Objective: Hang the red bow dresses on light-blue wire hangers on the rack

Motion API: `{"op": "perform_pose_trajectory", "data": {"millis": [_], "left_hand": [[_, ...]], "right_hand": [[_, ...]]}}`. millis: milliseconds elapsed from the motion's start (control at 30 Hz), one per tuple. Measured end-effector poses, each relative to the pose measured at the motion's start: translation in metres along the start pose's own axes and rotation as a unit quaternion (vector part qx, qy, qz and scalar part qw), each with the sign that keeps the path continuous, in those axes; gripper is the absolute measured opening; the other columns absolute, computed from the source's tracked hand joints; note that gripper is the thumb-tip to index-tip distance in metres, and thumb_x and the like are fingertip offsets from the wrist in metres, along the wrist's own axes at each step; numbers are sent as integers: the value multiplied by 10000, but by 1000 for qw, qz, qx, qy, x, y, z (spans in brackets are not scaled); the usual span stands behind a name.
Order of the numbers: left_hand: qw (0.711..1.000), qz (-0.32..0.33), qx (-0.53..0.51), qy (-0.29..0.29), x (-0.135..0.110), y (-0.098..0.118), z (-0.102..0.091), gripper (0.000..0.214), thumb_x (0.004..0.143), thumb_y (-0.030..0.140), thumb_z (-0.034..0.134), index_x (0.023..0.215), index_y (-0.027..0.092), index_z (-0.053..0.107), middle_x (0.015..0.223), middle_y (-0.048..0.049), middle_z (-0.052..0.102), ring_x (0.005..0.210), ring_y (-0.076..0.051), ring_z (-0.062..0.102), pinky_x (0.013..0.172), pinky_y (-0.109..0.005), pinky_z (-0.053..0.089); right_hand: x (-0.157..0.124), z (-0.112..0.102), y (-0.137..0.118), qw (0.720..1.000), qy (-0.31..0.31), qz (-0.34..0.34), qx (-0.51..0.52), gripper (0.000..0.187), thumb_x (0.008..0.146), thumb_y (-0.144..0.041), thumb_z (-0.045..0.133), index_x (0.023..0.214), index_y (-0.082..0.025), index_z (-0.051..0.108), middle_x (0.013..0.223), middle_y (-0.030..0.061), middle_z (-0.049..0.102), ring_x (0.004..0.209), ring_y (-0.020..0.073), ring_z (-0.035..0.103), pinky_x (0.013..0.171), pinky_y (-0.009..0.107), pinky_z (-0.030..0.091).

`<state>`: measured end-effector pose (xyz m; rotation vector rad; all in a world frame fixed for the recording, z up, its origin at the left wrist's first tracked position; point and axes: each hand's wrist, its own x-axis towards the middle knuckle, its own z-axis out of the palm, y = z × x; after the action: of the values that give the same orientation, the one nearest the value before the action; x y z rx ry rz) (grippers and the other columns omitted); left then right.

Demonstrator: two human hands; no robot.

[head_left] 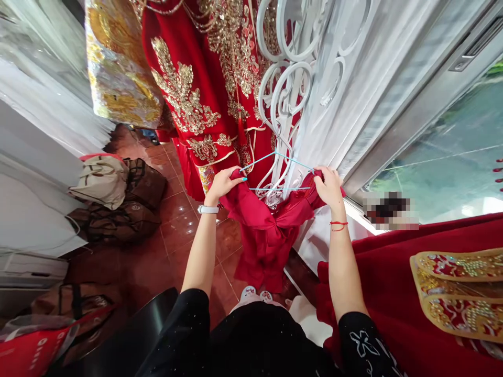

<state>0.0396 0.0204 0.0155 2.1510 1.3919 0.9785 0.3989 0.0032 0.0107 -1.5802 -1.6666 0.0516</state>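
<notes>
A plain red garment [267, 230] hangs on a thin light-blue wire hanger [275, 157] in front of me. My left hand [223, 182] is closed on the garment's left shoulder at the hanger's end. At the other end, my right hand [329, 184] grips the right shoulder of the cloth. The hanger's hook rises toward a white scrolled metal rack [286, 89]. The garment's lower part droops toward the floor between my arms.
Red gowns with gold embroidery [204, 78] hang behind the rack. Another red embroidered garment [432, 283] lies at right. Bags [118, 199] sit on the reddish tiled floor [176, 235] at left. A white curtain and a glass door [432, 141] are at right.
</notes>
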Motion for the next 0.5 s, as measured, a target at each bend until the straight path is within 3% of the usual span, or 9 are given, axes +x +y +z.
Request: {"op": "perform_pose_trajectory", "data": {"millis": [67, 167, 233, 333, 400, 433, 500], "left_hand": [[1000, 2, 2, 13, -1, 0, 3, 330, 882, 517, 643, 1025, 226, 708, 1101, -65, 799, 1042, -279, 722, 975, -391, 511], [1000, 12, -7, 24, -4, 0, 7, 339, 895, 522, 645, 1043, 222, 703, 1114, -70, 792, 1048, -280, 725, 981, -395, 517], [999, 16, 0, 40, -9, 6, 11, 343, 892, 510, 674, 1081, 224, 700, 1135, -73, 782, 1075, -285, 716, 1017, -414, 514], [985, 5, 36, 166, -23, 30, 33, 341, 905, 424, 698, 1187, 232, 684, 1243, -96, 737, 1252, -315, 631, 1133, -483, 458], [960, -5, 41, 278, -32, 56, 65, 307, 945, 323, 641, 1236, 232, 669, 1300, -121, 697, 1339, -327, 561, 1181, -522, 412], [953, 1, 26, 302, -34, 70, 86, 289, 964, 273, 596, 1241, 229, 668, 1305, -132, 687, 1334, -324, 560, 1183, -527, 409], [973, 54, -29, 224, -30, 92, 131, 276, 959, 217, 576, 1211, 239, 686, 1254, -126, 704, 1230, -302, 617, 1135, -492, 461]], "right_hand": [[-4, 5, -2, 999, 42, 3, -10, 341, 854, -245, 463, 1113, -253, 685, 1236, 114, 691, 1128, 334, 567, 1088, 622, 386], [-24, 15, -3, 983, 182, -17, -23, 416, 844, -292, 549, 1250, -245, 626, 1391, 168, 569, 1282, 372, 521, 1115, 633, 393], [-40, 21, -2, 967, 252, -14, -22, 390, 850, -330, 603, 1230, -241, 622, 1347, 188, 567, 1263, 375, 543, 1079, 605, 446], [-53, 26, 1, 971, 233, 10, 43, 282, 875, -312, 586, 1147, -240, 598, 1013, 103, 647, 917, 272, 645, 868, 451, 554], [-52, 26, 1, 977, 189, 26, 97, 248, 852, -280, 579, 1096, -239, 550, 822, 14, 618, 714, 202, 616, 733, 349, 540], [-49, 25, 1, 978, 173, 31, 113, 239, 829, -266, 583, 1060, -242, 525, 764, -17, 599, 665, 185, 602, 704, 324, 524], [-43, 22, -1, 981, 149, 27, 121, 218, 784, -245, 586, 975, -255, 482, 689, -51, 566, 626, 176, 594, 693, 309, 505]]}}
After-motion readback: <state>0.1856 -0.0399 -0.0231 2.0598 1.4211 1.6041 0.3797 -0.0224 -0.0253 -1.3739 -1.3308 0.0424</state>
